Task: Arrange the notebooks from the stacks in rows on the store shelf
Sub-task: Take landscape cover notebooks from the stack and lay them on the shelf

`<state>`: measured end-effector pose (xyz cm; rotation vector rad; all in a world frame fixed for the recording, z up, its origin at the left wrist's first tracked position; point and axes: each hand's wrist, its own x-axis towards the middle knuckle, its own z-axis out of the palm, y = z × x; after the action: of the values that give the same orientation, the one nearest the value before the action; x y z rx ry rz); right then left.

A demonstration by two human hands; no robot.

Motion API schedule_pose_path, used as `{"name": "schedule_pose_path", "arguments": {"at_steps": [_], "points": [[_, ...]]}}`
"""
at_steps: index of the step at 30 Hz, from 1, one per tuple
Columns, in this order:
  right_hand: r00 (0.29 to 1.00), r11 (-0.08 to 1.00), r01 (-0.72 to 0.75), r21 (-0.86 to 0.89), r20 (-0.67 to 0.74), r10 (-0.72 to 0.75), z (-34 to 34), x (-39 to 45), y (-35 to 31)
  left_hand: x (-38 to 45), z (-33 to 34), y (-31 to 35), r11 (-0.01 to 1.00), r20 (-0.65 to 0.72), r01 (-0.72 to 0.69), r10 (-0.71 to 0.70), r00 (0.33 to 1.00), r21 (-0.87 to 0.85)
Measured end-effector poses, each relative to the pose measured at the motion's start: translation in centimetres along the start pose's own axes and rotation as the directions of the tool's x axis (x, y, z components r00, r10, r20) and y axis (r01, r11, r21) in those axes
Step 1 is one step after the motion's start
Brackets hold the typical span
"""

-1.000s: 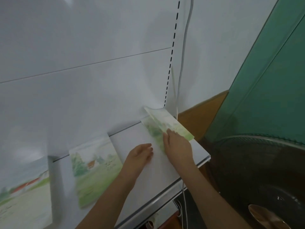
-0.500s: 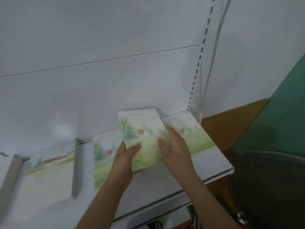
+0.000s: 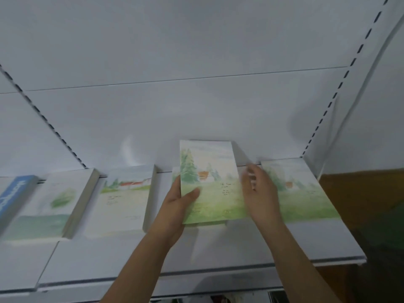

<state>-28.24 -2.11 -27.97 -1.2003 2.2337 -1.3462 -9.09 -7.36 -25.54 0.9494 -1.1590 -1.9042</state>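
I am holding the notebook (image 3: 208,182) upright-long in my left hand (image 3: 177,206), thumb pinching its left edge, while my right hand (image 3: 260,191), fingers loosely spread, is hovering at its right edge above the shelf (image 3: 240,248).

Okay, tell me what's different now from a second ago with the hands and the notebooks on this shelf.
The left hand, empty and resting on the shelf a second ago, now grips a notebook by its left edge. The right hand has left the right-end notebook, which now lies flat, and sits at the held notebook's right edge, blurred. The stacks further left look unmoved.
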Motion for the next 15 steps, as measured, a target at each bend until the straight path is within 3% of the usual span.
{"name": "schedule_pose_path", "arguments": {"at_steps": [1,3,5,7,9,12,15], "points": [[1.0,0.974,-0.015,-0.225,-0.027,0.01,-0.6,0.8,1.4,0.1,0.1,-0.2,1.0,-0.003,-0.001,0.001,1.0,-0.014],[0.993,0.802,-0.099,-0.589,-0.007,0.118,-2.1,2.0,4.5,0.1,0.2,-0.6,0.999,-0.01,0.007,-0.008,1.0,-0.05],[0.965,0.663,-0.163,-0.73,0.021,0.26,-3.0,2.6,7.0,0.2,0.5,-0.9,0.996,-0.01,0.019,-0.02,1.0,-0.09],[0.954,0.643,-0.156,-0.75,0.055,0.295,-3.6,3.1,7.6,0.4,0.7,-1.4,0.994,-0.016,0.031,-0.033,0.999,-0.105],[0.984,0.639,0.005,-0.769,0.119,0.136,-4.0,3.2,7.5,0.5,1.2,-1.7,0.991,-0.014,0.049,-0.051,0.999,-0.126],[0.989,0.691,0.032,-0.722,0.123,0.083,-6.5,3.6,5.2,0.4,2.1,-2.1,0.985,-0.01,0.06,-0.063,0.998,-0.161],[0.991,0.891,-0.029,-0.453,-0.131,-0.035,-9.5,3.1,2.4,0.3,3.4,-2.4,0.987,-0.018,0.031,-0.034,0.999,-0.156]]}}
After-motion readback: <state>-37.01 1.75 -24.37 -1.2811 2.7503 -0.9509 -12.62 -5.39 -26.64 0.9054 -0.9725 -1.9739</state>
